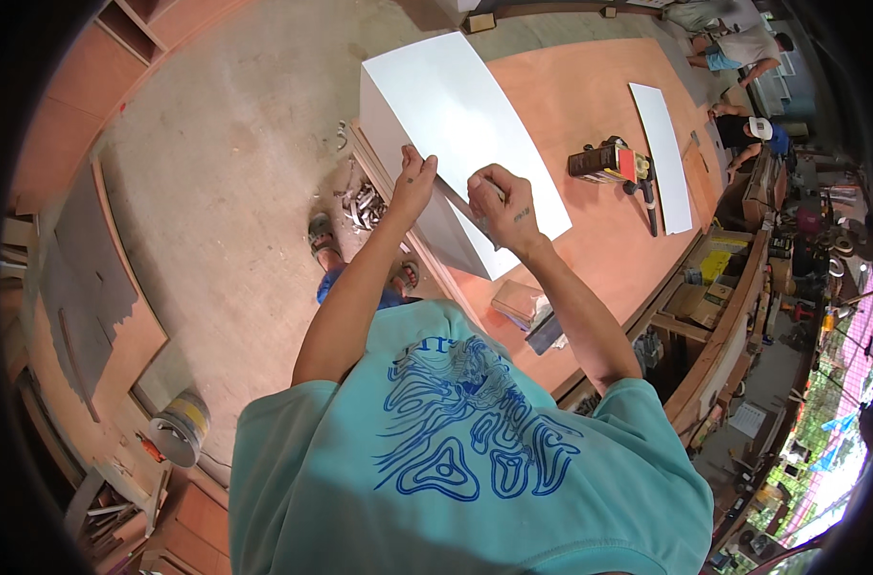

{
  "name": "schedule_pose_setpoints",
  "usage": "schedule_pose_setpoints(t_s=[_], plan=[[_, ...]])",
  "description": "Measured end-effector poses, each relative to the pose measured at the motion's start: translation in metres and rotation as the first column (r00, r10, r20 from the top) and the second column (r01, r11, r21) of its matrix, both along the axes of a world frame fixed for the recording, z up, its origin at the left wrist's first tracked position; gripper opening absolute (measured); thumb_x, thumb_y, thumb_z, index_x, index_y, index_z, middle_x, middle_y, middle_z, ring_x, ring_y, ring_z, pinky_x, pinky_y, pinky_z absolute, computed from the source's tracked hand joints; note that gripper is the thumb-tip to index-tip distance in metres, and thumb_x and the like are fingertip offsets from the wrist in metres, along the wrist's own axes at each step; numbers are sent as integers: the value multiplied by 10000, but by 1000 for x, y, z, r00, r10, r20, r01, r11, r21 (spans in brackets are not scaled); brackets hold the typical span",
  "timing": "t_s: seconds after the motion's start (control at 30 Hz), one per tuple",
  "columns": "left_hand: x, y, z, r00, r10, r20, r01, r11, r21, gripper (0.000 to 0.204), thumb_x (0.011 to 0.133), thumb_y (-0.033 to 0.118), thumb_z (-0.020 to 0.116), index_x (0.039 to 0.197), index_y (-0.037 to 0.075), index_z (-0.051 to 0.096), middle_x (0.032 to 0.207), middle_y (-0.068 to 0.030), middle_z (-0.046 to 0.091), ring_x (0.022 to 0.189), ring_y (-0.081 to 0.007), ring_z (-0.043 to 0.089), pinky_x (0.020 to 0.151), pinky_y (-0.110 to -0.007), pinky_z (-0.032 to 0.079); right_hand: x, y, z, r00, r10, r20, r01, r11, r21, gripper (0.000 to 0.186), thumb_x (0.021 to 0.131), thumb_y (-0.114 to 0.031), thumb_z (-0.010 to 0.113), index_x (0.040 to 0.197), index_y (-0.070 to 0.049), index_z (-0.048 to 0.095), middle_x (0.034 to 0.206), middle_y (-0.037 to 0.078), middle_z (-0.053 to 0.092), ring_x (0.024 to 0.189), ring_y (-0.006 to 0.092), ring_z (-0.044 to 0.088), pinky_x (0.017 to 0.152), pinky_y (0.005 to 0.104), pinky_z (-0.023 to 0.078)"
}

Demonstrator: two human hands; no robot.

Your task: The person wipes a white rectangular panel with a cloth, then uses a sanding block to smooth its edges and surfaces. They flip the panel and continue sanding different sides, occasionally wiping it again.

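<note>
A white box-shaped cabinet piece (465, 91) rests on the brown wooden worktop in front of me. A narrow flat grey tool, which looks like a file (453, 197), slants along its near top edge. My left hand (414, 184) is closed at the tool's left end, thumb and fingers pinched. Further right, my right hand (508, 213) is closed around the tool, whose tip shows below the palm. The fingers hide much of it, so I cannot tell its exact kind.
On the wooden worktop (590, 91) are a rectangular tin (601, 164), a long white panel (662, 158) and a brown block (521, 303). Cluttered shelving (710, 287) runs along the right. Two people (748, 129) are at the far right. A bucket (181, 428) stands at lower left; scraps (365, 206) lie on the floor.
</note>
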State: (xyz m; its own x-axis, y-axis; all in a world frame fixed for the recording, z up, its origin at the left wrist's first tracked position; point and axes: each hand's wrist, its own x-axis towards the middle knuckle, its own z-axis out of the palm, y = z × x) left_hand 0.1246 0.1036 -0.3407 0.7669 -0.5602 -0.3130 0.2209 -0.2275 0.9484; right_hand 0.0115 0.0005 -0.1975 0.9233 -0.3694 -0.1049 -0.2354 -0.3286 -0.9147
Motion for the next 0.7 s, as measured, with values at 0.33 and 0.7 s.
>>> schedule_pose_setpoints(t_s=[0.33,0.7], plan=[[-61,12,-12,970,-42,-241,-12,976,-217,734,1032,341,371,1512,-91,22,1628,-207,11,1513,-278,-16,1215,-325,55,-60,-7,-10,999,44,-8,-44,996,84,258,983,-191,550,852,28,589,634,32,575,589,78,506,541,256,427],[-121,14,-59,986,-164,-27,161,984,-76,780,960,237,420,1519,-66,-33,1615,-252,-6,1501,-377,14,1223,-386,70,-130,-3,-24,998,44,51,-47,996,75,217,962,-156,564,852,26,610,598,40,566,557,98,518,516,265,420]])
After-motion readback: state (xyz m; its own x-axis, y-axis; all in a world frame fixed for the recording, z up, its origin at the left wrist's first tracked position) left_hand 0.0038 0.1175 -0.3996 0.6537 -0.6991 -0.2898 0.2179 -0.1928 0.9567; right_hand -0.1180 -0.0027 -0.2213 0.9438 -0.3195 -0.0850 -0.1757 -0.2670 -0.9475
